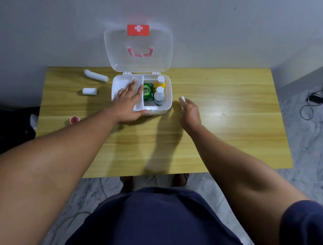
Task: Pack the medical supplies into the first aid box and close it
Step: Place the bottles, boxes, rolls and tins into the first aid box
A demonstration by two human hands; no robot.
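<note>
The white first aid box (168, 98) stands on the wooden table with its clear lid (137, 48) upright against the wall. Inside on the right are a green packet (148, 92), a yellow bottle (160, 83) and a white bottle (159, 96). A white inner tray (122, 80) fills the left part. My left hand (129, 101) lies flat on that tray, thumb over the front rim. Just right of the box, my right hand (189, 112) pinches a small white item (182, 99). A long bandage roll (96, 75), a short roll (89, 91) and a red tape roll (74, 119) lie to the left.
The wooden table (230, 115) stands against a grey wall. A black cable (311, 103) lies on the marbled floor to the right. A dark object (14, 124) sits beside the table's left edge. My legs in dark shorts are below the near edge.
</note>
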